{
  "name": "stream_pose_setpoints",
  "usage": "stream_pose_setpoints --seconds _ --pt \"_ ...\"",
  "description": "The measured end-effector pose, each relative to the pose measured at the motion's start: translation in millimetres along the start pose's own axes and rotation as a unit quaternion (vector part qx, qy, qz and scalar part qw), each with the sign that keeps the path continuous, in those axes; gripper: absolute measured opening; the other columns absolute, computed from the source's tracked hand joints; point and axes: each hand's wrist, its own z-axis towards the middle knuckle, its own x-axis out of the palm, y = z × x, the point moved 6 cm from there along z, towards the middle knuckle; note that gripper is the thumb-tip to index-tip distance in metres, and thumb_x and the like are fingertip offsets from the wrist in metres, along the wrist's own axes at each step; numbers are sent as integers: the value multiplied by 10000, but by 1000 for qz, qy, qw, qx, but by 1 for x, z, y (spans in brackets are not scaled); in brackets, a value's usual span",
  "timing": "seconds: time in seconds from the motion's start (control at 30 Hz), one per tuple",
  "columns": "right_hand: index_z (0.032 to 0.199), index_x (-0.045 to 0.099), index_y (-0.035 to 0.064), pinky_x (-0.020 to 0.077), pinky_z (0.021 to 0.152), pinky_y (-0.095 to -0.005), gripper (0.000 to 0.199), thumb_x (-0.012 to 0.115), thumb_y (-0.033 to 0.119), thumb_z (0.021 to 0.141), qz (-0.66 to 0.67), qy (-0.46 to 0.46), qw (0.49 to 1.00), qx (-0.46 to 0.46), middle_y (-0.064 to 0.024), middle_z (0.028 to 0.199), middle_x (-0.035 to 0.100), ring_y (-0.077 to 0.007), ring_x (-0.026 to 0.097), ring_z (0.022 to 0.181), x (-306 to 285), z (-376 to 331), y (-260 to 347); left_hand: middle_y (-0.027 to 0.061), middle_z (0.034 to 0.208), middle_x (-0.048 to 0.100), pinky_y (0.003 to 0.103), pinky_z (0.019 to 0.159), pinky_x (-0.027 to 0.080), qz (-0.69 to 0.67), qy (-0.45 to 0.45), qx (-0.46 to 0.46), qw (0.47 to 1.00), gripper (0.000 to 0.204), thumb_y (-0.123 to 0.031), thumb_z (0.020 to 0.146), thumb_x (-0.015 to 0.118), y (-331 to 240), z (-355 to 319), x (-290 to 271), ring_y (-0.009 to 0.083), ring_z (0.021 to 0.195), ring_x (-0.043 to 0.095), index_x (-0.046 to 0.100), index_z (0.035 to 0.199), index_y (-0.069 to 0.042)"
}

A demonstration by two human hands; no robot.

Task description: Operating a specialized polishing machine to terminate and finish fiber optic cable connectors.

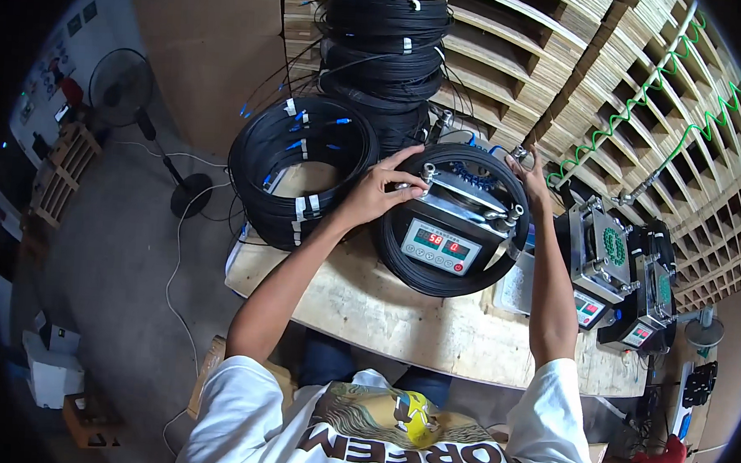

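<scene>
A polishing machine (441, 245) with a lit red display and buttons stands on the table before me. A coil of black cable (414, 276) loops around it. On the machine's top, a metal plate (460, 196) has knobbed clamps at its corners, with a ring of blue connectors (474, 174) partly hidden behind the cable. My left hand (381, 194) closes its fingers on the clamp knob at the near left corner, one finger extended along the coil. At the far right corner, my right hand (531, 177) grips another clamp knob (521, 154), its fingers partly hidden.
Left of the machine sits a stack of black cable coils (259, 192) with blue ends; a taller stack (384, 56) rises behind. Similar machines with green rings (613, 244) stand right. Wooden racks (513, 63) back the table (366, 319). A fan (190, 193) stands on the floor.
</scene>
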Motion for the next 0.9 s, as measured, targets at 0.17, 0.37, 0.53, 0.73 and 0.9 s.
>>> stream_pose_setpoints --seconds 0.17,0.37,0.53,0.73,0.9 --pt "1533 171 112 534 746 -329 902 774 149 865 -74 -20 997 5 -232 1213 613 -230 635 1000 8 -7 7 167 1471 458 417 1127 348 22 -25 -29 999 206 -188 918 667 -1 -9 1 343 1386 415 741 1100 -127" --pt "1538 164 96 529 811 -348 937 793 203 851 -96 -18 995 -23 -265 1330 525 -268 608 1086 -7 6 -5 173 1412 497 402 1061 419 101 -107 -3 989 210 -192 902 675 -24 -11 1 338 1267 531 727 1082 -98" --pt "1537 166 95 526 808 -349 943 796 219 847 -59 -4 998 -2 -267 1258 572 -262 619 1069 -2 5 -9 120 1015 635 362 733 492 168 -140 -126 968 193 -208 929 650 -27 -18 -17 253 922 641 701 1044 -61" --pt "1535 167 103 518 757 -310 907 776 173 867 -66 -12 998 8 -246 1197 618 -227 636 1033 2 5 -12 60 919 510 270 639 446 151 -144 -6 978 474 -145 912 674 -51 -18 -16 150 678 475 542 1367 -125" --pt "1534 175 91 513 786 -315 937 800 209 847 -36 3 999 -9 -212 1235 611 -217 634 1029 11 6 -15 173 1095 643 376 782 522 175 -81 -135 972 403 -200 944 627 -41 -17 -19 318 878 665 556 1317 -63"
